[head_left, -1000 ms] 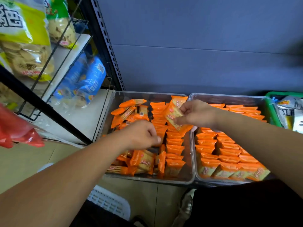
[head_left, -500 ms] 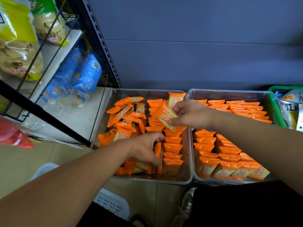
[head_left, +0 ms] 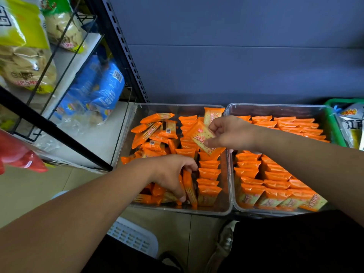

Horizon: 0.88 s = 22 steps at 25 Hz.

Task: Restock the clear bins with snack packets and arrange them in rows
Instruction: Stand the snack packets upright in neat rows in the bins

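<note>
Two clear bins sit side by side on the floor. The left bin (head_left: 178, 211) holds orange cracker packets: a loose pile (head_left: 155, 134) on its left half and a neat row (head_left: 208, 174) on its right. The right bin (head_left: 279, 108) is packed with tidy rows of the same packets. My right hand (head_left: 230, 134) pinches one orange packet (head_left: 202, 137) above the left bin. My left hand (head_left: 173, 174) reaches down into the left bin's near part, fingers curled round an upright packet (head_left: 190, 189) beside the row.
A black wire shelf rack (head_left: 59, 75) stands at left with blue (head_left: 98, 87) and yellow snack bags (head_left: 21, 46). A red bag (head_left: 17, 154) hangs at far left. A green basket (head_left: 338, 123) with packets sits at right. A white slotted crate (head_left: 134, 236) lies near my knees.
My left hand has moved down and nearer into the front part of the left bin and taken hold of an upright packet. My right hand keeps its packet roughly in place.
</note>
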### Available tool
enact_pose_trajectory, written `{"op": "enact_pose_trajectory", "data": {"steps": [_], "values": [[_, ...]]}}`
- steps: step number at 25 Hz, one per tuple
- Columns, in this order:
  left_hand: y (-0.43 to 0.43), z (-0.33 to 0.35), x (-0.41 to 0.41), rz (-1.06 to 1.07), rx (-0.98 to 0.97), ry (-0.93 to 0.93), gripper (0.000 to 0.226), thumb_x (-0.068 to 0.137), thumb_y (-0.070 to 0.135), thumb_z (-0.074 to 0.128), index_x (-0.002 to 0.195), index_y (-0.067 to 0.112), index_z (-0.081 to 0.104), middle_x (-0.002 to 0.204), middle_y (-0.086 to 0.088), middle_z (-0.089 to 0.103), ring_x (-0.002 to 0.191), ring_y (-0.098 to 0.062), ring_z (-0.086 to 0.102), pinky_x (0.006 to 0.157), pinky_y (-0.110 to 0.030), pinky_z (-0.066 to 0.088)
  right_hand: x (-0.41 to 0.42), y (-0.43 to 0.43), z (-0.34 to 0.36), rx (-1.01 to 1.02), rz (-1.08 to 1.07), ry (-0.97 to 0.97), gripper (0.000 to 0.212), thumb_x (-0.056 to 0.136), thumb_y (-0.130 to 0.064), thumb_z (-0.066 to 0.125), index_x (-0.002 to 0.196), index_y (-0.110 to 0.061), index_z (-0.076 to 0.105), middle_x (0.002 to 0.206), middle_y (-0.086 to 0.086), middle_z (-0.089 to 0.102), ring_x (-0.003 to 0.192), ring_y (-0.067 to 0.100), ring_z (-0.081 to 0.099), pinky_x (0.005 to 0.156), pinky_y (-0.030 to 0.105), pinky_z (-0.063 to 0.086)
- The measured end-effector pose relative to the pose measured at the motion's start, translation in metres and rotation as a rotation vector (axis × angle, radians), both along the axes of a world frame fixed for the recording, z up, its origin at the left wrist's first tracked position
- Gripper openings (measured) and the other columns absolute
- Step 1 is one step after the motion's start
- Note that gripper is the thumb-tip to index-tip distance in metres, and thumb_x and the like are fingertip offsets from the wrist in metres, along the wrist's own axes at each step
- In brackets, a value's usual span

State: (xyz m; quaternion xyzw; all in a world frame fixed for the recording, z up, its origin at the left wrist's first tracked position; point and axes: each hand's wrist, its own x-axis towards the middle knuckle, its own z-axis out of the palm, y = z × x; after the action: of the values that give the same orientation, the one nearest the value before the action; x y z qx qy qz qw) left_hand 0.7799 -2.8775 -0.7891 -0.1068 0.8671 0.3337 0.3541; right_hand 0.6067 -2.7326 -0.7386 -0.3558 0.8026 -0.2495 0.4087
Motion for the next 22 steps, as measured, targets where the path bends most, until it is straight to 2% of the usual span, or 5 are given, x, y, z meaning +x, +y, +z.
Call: {"op": "enact_pose_trajectory", "data": {"steps": [5,10,16,20,22], "values": [[0.01,0.008,0.006,-0.139,-0.143,0.105,0.048,0.077,0.041,0.09,0.121,0.038,0.071,0.119,0.018,0.05,0.114,-0.012,0.052,0.1,-0.04,0.053,0.001,0.002,0.002,-0.005,-0.088,-0.197,0.036,0.089,-0.021,0.082,0.118,-0.028,0.062,0.12,0.005,0.063,0.11,0.026,0.066,0.072,0.034,0.064],[-0.004,0.038,0.016,0.062,-0.234,0.209,0.043,0.072,0.049,0.089,0.11,0.037,0.072,0.104,0.017,0.067,0.095,-0.007,0.064,0.087,-0.038,0.059,0.004,0.002,0.018,0.007,-0.163,-0.224,0.023,0.093,-0.022,0.075,0.105,-0.018,0.056,0.093,0.008,0.068,0.081,0.02,0.072,0.063,0.026,0.059],[-0.012,0.08,0.044,0.425,-0.299,0.278,0.043,0.076,0.052,0.088,0.111,0.03,0.076,0.108,0.011,0.071,0.101,-0.01,0.066,0.094,-0.034,0.056,0.025,-0.01,0.023,0.003,-0.199,-0.229,0.044,0.093,-0.021,0.074,0.131,-0.011,0.054,0.121,0.011,0.065,0.098,0.026,0.072,0.075,0.039,0.066],[0.0,0.1,0.044,0.556,-0.329,0.294,0.03,0.089,0.043,0.08,0.108,0.02,0.075,0.092,0.012,0.069,0.085,-0.002,0.064,0.076,-0.014,0.052,0.044,-0.017,0.032,-0.064,-0.208,-0.157,0.053,0.089,-0.01,0.076,0.134,-0.026,0.053,0.116,0.011,0.066,0.091,0.027,0.075,0.073,0.042,0.067],[0.005,0.108,0.042,0.604,-0.391,0.297,0.03,0.092,0.046,0.075,0.098,0.017,0.075,0.088,0.004,0.072,0.083,-0.01,0.066,0.077,-0.023,0.054,0.051,-0.016,0.034,-0.056,-0.159,-0.105,0.051,0.088,-0.007,0.077,0.127,-0.031,0.054,0.109,0.013,0.066,0.085,0.027,0.076,0.071,0.042,0.067]]}}
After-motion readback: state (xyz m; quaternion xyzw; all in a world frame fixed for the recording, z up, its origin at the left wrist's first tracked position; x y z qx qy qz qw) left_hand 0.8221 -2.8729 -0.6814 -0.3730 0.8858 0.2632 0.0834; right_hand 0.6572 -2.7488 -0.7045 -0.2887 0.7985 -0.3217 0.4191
